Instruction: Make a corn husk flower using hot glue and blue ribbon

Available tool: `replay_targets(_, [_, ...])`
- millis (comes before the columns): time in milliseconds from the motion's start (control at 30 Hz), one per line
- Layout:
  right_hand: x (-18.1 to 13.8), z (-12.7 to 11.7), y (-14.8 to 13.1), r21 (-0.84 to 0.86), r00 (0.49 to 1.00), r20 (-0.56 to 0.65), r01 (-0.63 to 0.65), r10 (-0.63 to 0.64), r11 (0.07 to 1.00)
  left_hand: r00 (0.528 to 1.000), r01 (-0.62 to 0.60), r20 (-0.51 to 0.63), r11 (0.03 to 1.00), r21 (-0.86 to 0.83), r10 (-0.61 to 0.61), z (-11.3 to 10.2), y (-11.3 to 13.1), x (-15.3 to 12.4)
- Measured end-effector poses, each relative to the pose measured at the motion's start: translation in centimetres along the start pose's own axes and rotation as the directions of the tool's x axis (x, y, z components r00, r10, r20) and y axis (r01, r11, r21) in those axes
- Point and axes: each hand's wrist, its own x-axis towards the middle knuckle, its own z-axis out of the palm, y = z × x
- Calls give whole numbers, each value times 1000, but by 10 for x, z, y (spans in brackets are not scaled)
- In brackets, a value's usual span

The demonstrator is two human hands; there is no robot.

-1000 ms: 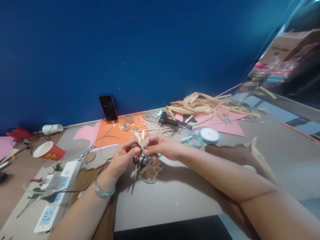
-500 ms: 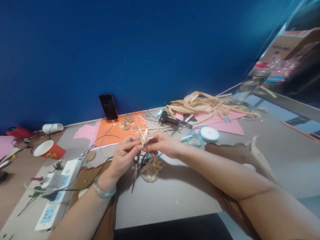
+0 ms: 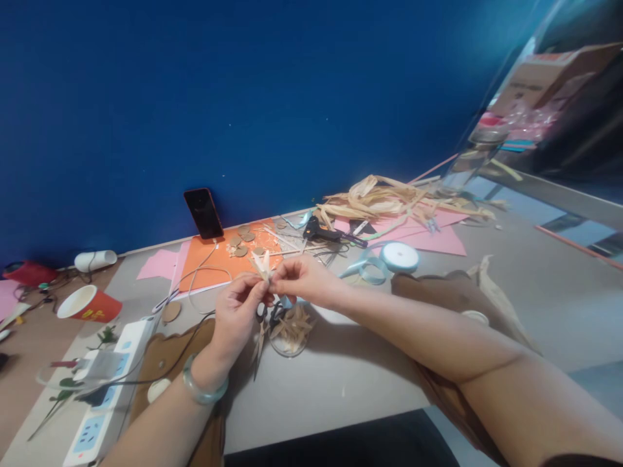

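My left hand and my right hand meet above the middle of the table, both pinching a small folded piece of pale dried husk that sticks up between the fingertips. A green bangle sits on my left wrist. Directly under the hands lie black scissors and a small clear dish filled with husk scraps.
A phone leans on the blue wall above orange paper with brown discs. A black glue gun, a pile of dried husks, blue ribbon spool, pink sheets, a red paper cup and a white power strip surround the hands.
The hands stay together and turn the husk piece between the fingertips. The view has shifted slightly, so everything sits a little to the left.
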Motion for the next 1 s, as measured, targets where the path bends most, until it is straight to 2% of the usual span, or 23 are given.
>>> replay_targets(167, [-2, 1, -5, 8, 1000, -5, 16, -16, 1000, 985, 149, 111, 974, -171, -131, -4, -2, 3])
replay_targets(367, [-6, 5, -10, -13, 996, -10, 86, -87, 996, 970, 216, 155, 954, -207, -186, -7, -3, 4])
replay_targets(500, [-9, 7, -11, -104, 990, -36, 130, -135, 986, 970, 234, 127, 941, -244, -208, -6, -2, 3])
replay_targets(733, [-12, 11, -9, -235, 979, -89, 160, -185, 959, 964, 261, 14, 927, -269, -267, 5, 6, -1])
replay_targets(833, [-11, 10, -8, -202, 980, -72, 169, -187, 965, 949, 304, 15, 898, -317, -316, 7, 5, -3])
replay_targets(1000, [-7, 4, -8, -1, 989, 52, 136, -135, 991, 939, 345, 142, 839, -421, -314, 3, 0, 0])
